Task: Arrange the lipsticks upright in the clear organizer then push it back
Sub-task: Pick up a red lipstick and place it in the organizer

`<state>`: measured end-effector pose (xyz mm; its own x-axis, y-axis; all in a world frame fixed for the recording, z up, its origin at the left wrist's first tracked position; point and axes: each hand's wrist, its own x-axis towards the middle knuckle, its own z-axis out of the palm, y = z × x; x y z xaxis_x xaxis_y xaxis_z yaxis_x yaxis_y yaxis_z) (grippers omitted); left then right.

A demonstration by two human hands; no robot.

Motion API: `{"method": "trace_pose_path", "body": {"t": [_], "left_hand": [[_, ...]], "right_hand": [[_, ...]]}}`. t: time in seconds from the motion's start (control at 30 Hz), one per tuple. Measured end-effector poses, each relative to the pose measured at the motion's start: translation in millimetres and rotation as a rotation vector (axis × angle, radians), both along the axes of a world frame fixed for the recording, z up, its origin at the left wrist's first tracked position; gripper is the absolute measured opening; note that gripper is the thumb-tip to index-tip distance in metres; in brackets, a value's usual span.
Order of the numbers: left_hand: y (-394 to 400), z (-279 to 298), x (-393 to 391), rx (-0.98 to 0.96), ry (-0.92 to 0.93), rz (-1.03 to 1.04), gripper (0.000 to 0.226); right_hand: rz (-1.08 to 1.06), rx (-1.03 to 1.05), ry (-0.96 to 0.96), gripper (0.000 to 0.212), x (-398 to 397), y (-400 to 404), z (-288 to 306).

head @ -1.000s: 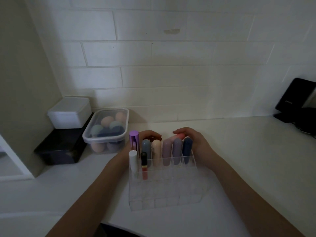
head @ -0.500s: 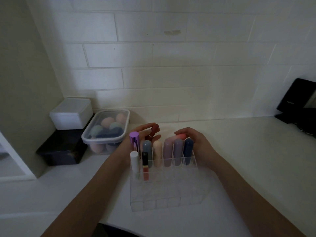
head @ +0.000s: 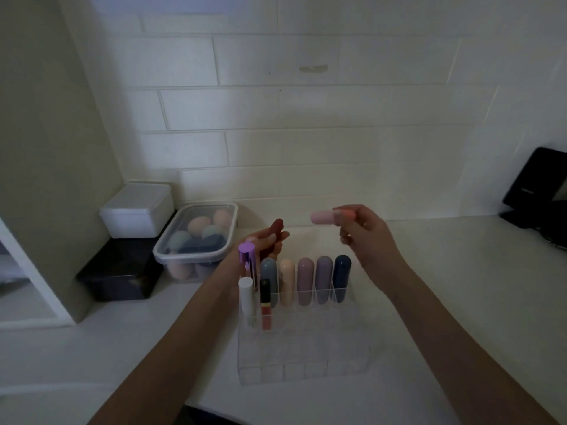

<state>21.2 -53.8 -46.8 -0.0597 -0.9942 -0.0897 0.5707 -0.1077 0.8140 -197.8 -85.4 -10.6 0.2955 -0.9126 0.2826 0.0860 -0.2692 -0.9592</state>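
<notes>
The clear organizer (head: 306, 360) stands on the white counter near its front edge. Several pastel lipsticks (head: 305, 285) stand upright in its back row, with a purple-capped tube (head: 247, 259), a white tube (head: 246, 297) and a black-capped red gloss (head: 265, 303) at its left. My left hand (head: 267, 243) is behind the organizer's left end, shut on a dark red lipstick (head: 275, 230). My right hand (head: 365, 237) is raised above the back right, shut on a pink and coral lipstick (head: 333, 216) that lies sideways.
A lidded clear box of makeup sponges (head: 196, 240) sits at the back left beside a white box (head: 136, 210) stacked on a black box (head: 119, 274). A black device (head: 537, 185) leans at the far right. The tiled wall is close behind.
Both hands have risen from behind the organizer's back row. The left now holds the dark red lipstick up; the right has lifted the pink and coral lipstick up and to the right.
</notes>
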Motion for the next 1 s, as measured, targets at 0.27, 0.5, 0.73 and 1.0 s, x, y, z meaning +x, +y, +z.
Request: {"method": "trace_pose_path", "body": {"t": [0.27, 0.5, 0.73, 1.0], "left_hand": [[40.2, 65.6, -26.2, -0.323, -0.519, 0.23, 0.02], [75.0, 106.2, -42.1, -0.496, -0.967, 0.246, 0.031], [88.6, 109.4, -50.7, -0.485, -0.989, 0.234, 0.03], [110.4, 113.7, -48.5, -0.542, -0.951, 0.341, 0.038]], "right_hand": [[0.176, 0.117, -0.26, 0.019, 14.3, 26.2, 41.4], [0.161, -0.256, 0.068, 0.019, 16.7, 54.7, 63.1], [0.136, -0.265, 0.088, 0.009, 12.6, 63.2, 69.5], [0.283, -0.223, 0.178, 0.013, 3.0, 64.5, 79.5]]}}
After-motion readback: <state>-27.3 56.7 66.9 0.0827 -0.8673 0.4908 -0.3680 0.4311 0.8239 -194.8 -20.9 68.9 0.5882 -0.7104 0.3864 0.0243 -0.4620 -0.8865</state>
